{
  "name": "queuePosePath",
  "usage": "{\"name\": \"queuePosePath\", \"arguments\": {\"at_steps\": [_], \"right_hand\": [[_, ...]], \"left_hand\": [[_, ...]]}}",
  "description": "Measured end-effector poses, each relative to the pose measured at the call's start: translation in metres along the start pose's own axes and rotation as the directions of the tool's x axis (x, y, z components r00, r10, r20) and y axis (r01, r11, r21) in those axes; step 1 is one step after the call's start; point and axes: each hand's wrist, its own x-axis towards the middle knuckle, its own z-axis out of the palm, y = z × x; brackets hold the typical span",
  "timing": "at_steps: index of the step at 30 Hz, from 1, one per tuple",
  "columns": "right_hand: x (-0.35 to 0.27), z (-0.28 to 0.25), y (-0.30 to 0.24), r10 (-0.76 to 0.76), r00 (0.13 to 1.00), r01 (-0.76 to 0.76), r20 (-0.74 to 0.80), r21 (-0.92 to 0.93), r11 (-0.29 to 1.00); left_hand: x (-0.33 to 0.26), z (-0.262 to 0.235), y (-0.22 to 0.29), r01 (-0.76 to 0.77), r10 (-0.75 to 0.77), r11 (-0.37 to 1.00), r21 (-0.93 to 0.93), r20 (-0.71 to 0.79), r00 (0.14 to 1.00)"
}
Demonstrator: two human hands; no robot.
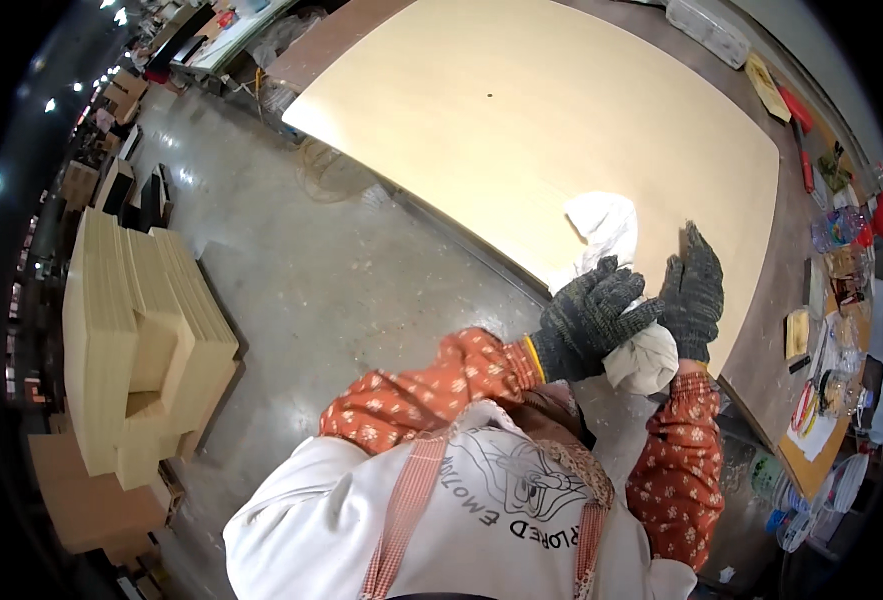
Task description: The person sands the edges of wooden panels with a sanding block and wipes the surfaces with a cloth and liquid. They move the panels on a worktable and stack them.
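A large pale plywood sheet (521, 110) lies on a worktable in front of me. My left hand (591, 315), in a dark knit glove, is closed around a white cloth (606, 225) at the sheet's near edge. The cloth bunches up above the hand and hangs as a lump below it. My right hand (693, 290), also gloved, lies flat on the sheet just right of the cloth, fingers stretched out and holding nothing. Both forearms wear orange flowered sleeves.
A stack of pale cut boards (141, 340) stands on the concrete floor (331, 290) to my left, with brown boxes (86, 500) beside it. The bench's right side (831, 300) is crowded with tools, bottles and papers. A clear plastic box (711, 30) sits at the far edge.
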Motion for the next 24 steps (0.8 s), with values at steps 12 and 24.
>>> {"name": "queuePosePath", "arguments": {"at_steps": [12,24], "right_hand": [[-0.006,-0.003,0.001,0.034,0.996,-0.033,-0.082,0.01,0.999],[0.031,-0.015,0.006,0.059,0.997,-0.05,-0.054,0.148,0.988]], "left_hand": [[-0.045,-0.131,-0.248,0.413,-0.405,0.909,0.063,-0.107,0.908],[-0.068,-0.15,-0.241,0.365,-0.401,0.816,0.449,-0.016,0.916]]}}
